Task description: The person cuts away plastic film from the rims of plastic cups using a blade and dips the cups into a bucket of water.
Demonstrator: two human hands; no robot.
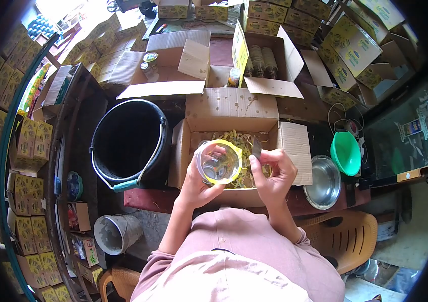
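Observation:
My left hand (195, 185) is wrapped around a clear plastic jar (216, 163) with a yellow band around its rim. The jar is tilted with its round end toward me, and I see through to my fingers behind it. In my right hand (277, 173), a small dark flat blade (257, 148) is pinched between thumb and fingers, just right of the jar and apart from it. Both hands are over an open cardboard box (231, 103). Thin yellow-green strips (246, 176) lie tangled inside that box, partly hidden by the jar and hands.
A large black bucket (128, 141) stands left of the box. On the right are a steel bowl (323, 181) and a green bowl (346, 153). Behind, one carton (161, 90) holds jars and another (274, 88) holds stacked ones. A grey bucket (117, 234) is lower left; a chair (347, 236) is lower right.

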